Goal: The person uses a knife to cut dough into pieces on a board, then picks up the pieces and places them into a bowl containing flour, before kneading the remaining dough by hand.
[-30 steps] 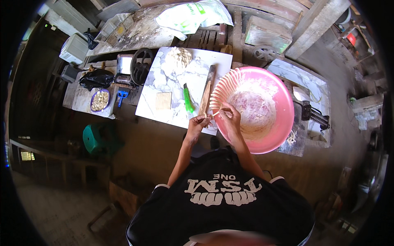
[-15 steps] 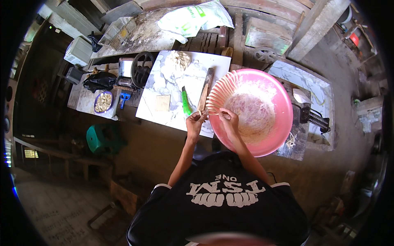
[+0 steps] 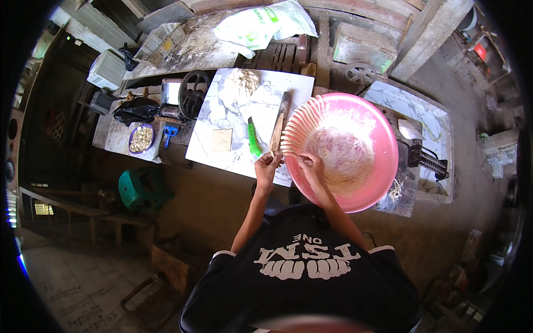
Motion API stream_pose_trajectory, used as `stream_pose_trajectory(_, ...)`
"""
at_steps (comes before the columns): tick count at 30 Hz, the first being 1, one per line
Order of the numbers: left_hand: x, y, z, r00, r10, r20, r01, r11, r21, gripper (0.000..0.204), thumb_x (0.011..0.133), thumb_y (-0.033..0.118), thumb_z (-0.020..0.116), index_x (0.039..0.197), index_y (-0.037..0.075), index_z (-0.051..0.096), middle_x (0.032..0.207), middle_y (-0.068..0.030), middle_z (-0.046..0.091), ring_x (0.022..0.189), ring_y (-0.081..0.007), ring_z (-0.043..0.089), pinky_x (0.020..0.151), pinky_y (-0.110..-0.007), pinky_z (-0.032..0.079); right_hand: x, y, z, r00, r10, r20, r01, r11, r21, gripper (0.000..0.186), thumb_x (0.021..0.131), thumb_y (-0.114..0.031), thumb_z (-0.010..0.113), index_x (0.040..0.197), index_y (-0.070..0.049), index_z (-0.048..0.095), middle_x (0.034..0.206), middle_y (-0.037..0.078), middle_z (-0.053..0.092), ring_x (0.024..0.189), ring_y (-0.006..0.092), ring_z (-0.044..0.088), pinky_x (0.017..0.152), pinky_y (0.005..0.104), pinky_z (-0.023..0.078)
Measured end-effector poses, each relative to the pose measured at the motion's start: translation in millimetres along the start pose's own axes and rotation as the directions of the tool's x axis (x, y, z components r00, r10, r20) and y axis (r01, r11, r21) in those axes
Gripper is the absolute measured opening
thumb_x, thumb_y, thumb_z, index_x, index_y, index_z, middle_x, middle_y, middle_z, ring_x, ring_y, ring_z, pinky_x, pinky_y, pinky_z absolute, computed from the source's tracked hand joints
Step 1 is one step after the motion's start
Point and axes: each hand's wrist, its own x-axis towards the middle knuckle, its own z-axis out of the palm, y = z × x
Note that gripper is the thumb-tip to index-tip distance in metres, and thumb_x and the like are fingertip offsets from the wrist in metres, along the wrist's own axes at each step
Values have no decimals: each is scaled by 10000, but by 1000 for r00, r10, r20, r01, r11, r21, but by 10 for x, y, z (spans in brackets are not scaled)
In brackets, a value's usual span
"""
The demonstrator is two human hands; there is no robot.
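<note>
A row of pale dough strips [image 3: 300, 126] hangs side by side over the left rim of a large pink basin [image 3: 390, 150]. Floury residue coats the basin's inside. My left hand [image 3: 267, 169] is beside the near end of the row, fingertips pinched on a thin dough strip. Just inside the rim, my right hand [image 3: 312, 168] pinches at the last strip of the row; its fingertips partly hide the dough. Left of the basin, a long wooden stick [image 3: 281, 119] and a green utility knife [image 3: 254, 139] lie on a white marble-patterned board [image 3: 202, 130].
On the board's far side rests a dough lump [image 3: 243, 83], and nearer lies a beige square [image 3: 221, 140]. A hand-cranked machine [image 3: 192, 94] stands to the left, by a bowl of pale pieces [image 3: 141, 139]. A metal roller part [image 3: 428, 161] is right of the basin.
The view has shifted slightly. Both hands have come down a little toward me, still pinching at the near end of the row. The basin and hanging strips look the same.
</note>
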Motion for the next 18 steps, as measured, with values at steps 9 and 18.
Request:
stream_pose_trajectory(9,-24,-22,-9,1000,-20,13,19,999,29,160,770,166,598,806,9,598,670,-44,592,606,-89,531,557,-217,387,-4,-50,-11,997,-73,29,75,994,-85,185,727,-89,587,886,4,594,791,102,617,703,136,587,629,243,457)
stream_pose_trajectory(18,-7,19,-40,991,52,-123,-31,987,160,221,800,190,563,850,-25,570,700,-33,572,608,-88,496,577,-217,387,41,-160,-7,992,-124,24,126,989,-75,161,730,-82,581,868,2,588,738,100,602,673,151,578,591,256,444)
